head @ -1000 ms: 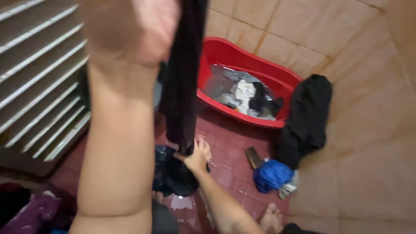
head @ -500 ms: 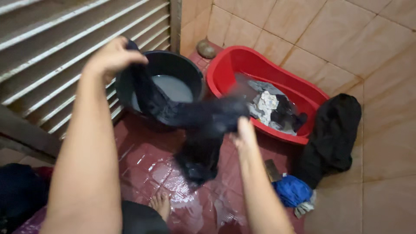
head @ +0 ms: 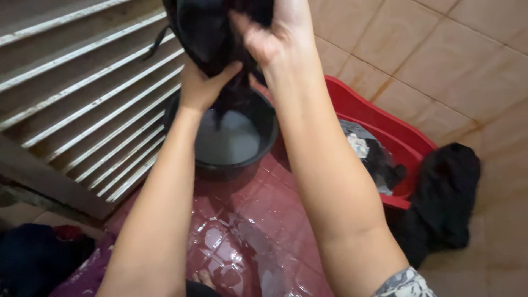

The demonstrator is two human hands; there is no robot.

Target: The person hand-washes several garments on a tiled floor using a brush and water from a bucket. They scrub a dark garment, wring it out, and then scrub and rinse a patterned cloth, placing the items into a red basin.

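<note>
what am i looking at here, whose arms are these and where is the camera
The camera sits on a person's head and looks down, so the two bare arms are the wearer's own. The left hand and right hand both grip a bunched dark wet garment, held up over a black bucket of cloudy water. To the right stands a red tub with soaking clothes, and a black cloth pile lies against the tiled wall. The red floor is wet.
</note>
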